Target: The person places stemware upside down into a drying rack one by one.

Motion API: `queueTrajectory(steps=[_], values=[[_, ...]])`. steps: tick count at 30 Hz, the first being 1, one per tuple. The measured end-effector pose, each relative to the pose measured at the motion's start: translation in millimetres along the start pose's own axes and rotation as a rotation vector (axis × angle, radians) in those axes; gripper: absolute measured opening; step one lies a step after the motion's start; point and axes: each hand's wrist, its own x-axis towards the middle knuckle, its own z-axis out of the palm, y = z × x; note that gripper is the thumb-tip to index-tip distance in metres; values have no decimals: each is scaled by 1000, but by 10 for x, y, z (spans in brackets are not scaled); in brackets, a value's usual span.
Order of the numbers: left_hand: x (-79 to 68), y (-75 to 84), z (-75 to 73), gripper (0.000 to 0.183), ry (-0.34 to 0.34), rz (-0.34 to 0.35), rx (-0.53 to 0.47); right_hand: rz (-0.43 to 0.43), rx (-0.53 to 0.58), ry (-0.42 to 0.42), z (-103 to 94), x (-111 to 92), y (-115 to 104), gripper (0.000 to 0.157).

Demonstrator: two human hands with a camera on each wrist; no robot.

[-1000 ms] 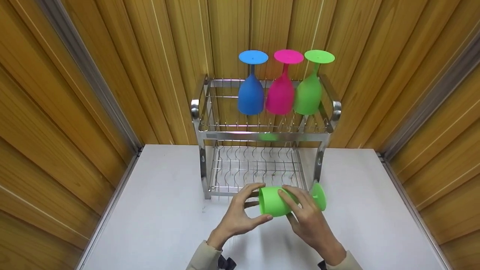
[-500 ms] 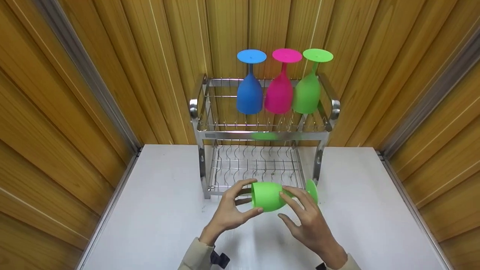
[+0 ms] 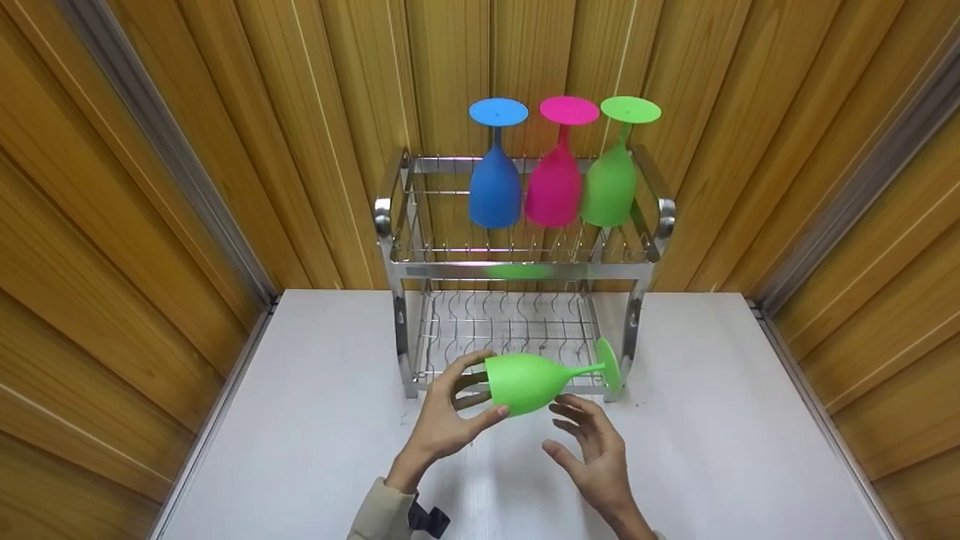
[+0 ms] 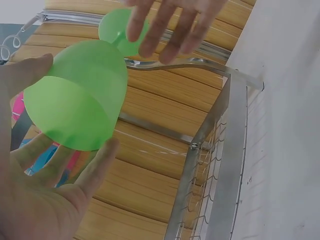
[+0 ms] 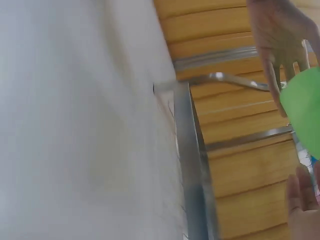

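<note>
A light green plastic goblet (image 3: 527,382) lies sideways in the air, its mouth to the left and its foot to the right, just in front of the rack. My left hand (image 3: 444,420) grips it at the rim, thumb on the near side and fingers on the far side. In the left wrist view the bowl of the goblet (image 4: 90,90) opens toward that palm. My right hand (image 3: 596,454) sits below the stem with fingers loosely bent and nothing in them. In the right wrist view its fingers (image 5: 300,192) show at the right edge, apart from the goblet.
A two-tier metal dish rack (image 3: 517,271) stands at the back of the white table (image 3: 330,420). On its upper tier are an upside-down blue goblet (image 3: 495,187), a pink goblet (image 3: 555,187) and another green goblet (image 3: 610,187). Wood-patterned panels (image 3: 225,150) enclose three sides.
My right hand has let go of the goblet and drawn down from it. My left hand has carried the goblet left and slightly up toward the rack, so its stem now shows.
</note>
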Motion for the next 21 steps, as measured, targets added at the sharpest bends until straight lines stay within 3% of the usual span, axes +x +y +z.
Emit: queueTrajectory(steps=[4, 8, 14, 21], values=[[-10, 7, 64, 76, -11, -3, -25, 197, 340, 64, 119, 40, 12, 70], [-23, 11, 129, 75, -20, -3, -47, 250, 551, 94, 168, 118, 9, 72], [-28, -2, 209, 75, -22, -13, -67, 236, 705, 109, 195, 169, -1, 65], [-7, 0, 278, 74, -19, -16, -80, 208, 767, 95, 203, 190, -15, 54]])
